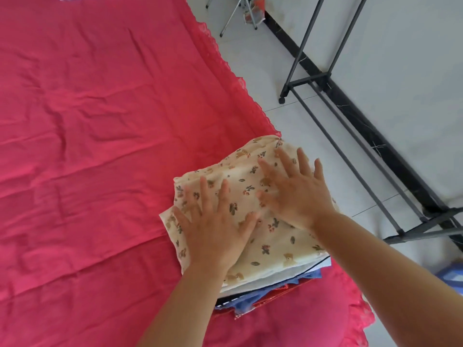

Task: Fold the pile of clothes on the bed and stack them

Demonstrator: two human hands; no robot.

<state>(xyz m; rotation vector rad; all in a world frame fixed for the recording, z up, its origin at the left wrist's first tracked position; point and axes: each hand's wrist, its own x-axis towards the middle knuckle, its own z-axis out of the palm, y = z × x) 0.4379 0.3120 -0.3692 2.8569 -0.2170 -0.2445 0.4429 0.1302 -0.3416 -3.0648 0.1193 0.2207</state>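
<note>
- left hand (213, 221) lies flat, fingers straight and spread, palm down on the near-left part of the floral cloth (283, 246); it presses and grips nothing
- right hand (298, 194) is likewise flat and spread, palm down on the far-right part of the same cloth; its thumb points toward the left hand, the two just beside each other
- the cloth is cream with small leaf and berry prints, folded into a rough rectangle; it is the top layer of the stack (263, 296)
- under it show a white layer, a dark edge, then blue and red cloth; the lower pieces stick out at the near side
- the stack sits on the bed (100, 121) near its right edge; the sheet is pinkish red, creased, with a lace border (240, 81)
- past the edge lies a pale tiled floor (263, 58); a dark metal rack (333, 141) stands on it by the wall
- thin metal legs (238, 13) show at the top; a blue item (451, 274) sits at the right edge, too cut off to identify
</note>
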